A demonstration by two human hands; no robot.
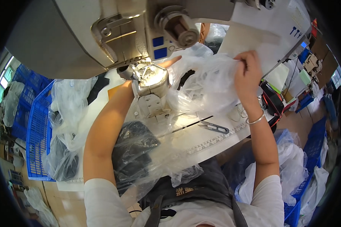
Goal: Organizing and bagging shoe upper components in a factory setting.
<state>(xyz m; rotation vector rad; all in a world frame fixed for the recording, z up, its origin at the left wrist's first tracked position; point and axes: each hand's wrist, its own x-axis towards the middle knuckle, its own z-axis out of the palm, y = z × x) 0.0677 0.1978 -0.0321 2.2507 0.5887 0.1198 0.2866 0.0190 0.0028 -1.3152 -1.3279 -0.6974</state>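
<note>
My right hand [250, 70] has its fingers closed on the upper right edge of a clear plastic bag [216, 85] that lies bunched right of the sewing machine's needle area [151, 79]. Something dark shows inside the bag. Behind the lit needle area, my left hand [171, 62] is mostly hidden; one finger stretches out past it, close to the bag's left side. Thread snips [216, 128] lie on the white machine table [201, 145], in front of the bag. Dark material in clear plastic [134, 147] hangs over the table's front edge beside my left forearm.
The sewing machine's head and arm [79, 41] fill the top of the view. A blue crate [39, 128] with plastic-wrapped dark pieces stands at the left. Another blue crate [308, 166] with plastic bags is at the lower right. A ruler strip [206, 143] runs along the table's front.
</note>
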